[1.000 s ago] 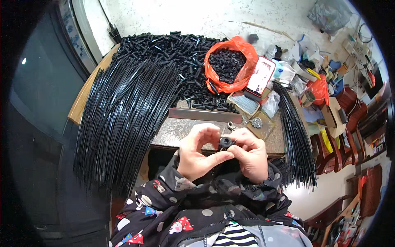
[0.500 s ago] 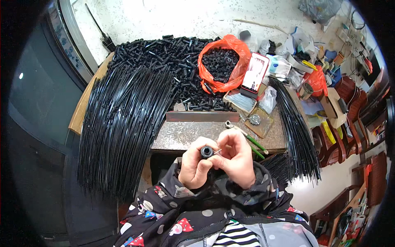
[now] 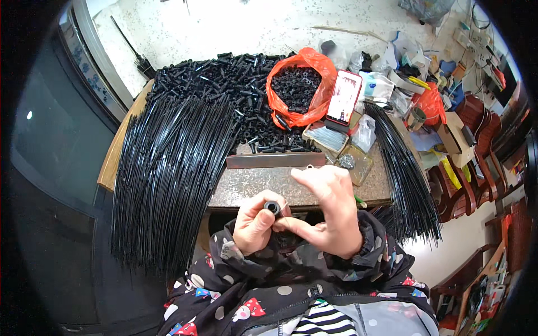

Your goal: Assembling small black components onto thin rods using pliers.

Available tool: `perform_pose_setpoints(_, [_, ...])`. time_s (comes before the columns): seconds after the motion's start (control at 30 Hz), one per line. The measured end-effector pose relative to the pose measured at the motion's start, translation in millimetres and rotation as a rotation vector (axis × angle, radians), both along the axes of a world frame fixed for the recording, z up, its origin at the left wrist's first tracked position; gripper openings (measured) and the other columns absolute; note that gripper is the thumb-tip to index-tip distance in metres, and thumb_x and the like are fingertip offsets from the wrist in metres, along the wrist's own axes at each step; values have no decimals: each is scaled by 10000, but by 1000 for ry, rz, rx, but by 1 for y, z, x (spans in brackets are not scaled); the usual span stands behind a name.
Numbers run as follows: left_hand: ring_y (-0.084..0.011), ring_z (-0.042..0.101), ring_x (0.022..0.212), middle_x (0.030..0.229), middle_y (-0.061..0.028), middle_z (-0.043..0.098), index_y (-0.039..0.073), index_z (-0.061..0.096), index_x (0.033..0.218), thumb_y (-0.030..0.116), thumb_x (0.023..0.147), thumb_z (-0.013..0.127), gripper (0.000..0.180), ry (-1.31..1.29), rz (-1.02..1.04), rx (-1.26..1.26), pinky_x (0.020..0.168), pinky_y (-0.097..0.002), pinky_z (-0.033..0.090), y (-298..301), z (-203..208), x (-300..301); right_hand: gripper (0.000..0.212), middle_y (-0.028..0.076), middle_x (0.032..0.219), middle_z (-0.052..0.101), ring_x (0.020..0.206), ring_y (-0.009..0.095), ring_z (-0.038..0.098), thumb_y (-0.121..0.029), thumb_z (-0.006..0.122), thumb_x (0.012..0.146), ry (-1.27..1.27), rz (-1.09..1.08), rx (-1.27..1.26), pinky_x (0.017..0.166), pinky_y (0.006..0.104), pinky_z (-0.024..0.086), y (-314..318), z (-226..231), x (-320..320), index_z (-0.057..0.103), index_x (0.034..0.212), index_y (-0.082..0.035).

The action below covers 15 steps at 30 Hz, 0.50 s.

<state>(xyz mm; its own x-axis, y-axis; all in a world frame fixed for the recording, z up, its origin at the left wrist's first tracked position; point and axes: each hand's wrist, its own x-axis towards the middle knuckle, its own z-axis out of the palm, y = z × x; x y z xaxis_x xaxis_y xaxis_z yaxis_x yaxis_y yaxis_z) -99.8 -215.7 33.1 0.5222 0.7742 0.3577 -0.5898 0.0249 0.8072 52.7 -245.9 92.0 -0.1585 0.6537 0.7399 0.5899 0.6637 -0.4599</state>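
My left hand [image 3: 253, 223] is closed around a short black plastic tube [image 3: 272, 207], its round hollow end facing up. A thin pale sliver, perhaps a wire or pin, shows beside the tube; it is too small to name. My right hand [image 3: 332, 210] has its fingers stretched up and apart, while its thumb reaches against the tube's near side. Behind that hand the green-handled pliers [image 3: 360, 200] are mostly hidden, with only a handle end showing clearly.
A metal bar [image 3: 274, 161] lies across the table before heaped black tubes [image 3: 207, 75]. Bundles of long black rods [image 3: 168, 179] overhang left and right. An orange bag [image 3: 320, 64] of small black parts stands behind, beside a propped phone [image 3: 344, 96] and a tray [image 3: 325, 137] of thin pins.
My right hand has opened out of a pinch, its fingers rising and spreading. My left hand with the black tube has shifted slightly left. The pliers have become mostly covered.
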Motion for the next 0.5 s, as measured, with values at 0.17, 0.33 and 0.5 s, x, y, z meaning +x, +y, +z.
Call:
perform_pose_setpoints(0.17, [-44, 413, 589, 740, -20, 500, -1, 491, 893, 351, 834, 542, 360, 67, 342, 100, 543, -188, 347, -9, 8, 15, 542, 56, 927, 594, 913, 249, 483, -94, 719, 553, -282, -94, 49, 809, 339, 371, -12, 9, 0, 561, 1065, -16])
perform_pose_setpoints(0.33, [-106, 477, 684, 768, -51, 517, -32, 491, 917, 273, 837, 541, 319, 177, 444, 278, 624, -219, 393, 0, -8, 15, 615, -11, 701, 512, 745, 162, 475, -112, 677, 576, -163, -204, 218, 737, 340, 356, -2, 5, 3, 509, 1164, -43])
perform_pose_setpoints(0.5, [-111, 477, 675, 772, -60, 523, -28, 505, 895, 270, 833, 544, 307, 222, 428, 277, 622, -225, 390, 1, -16, 18, 586, 54, 859, 607, 823, 182, 492, -41, 696, 621, -127, -77, -29, 787, 315, 356, -4, -2, 11, 468, 1160, -16])
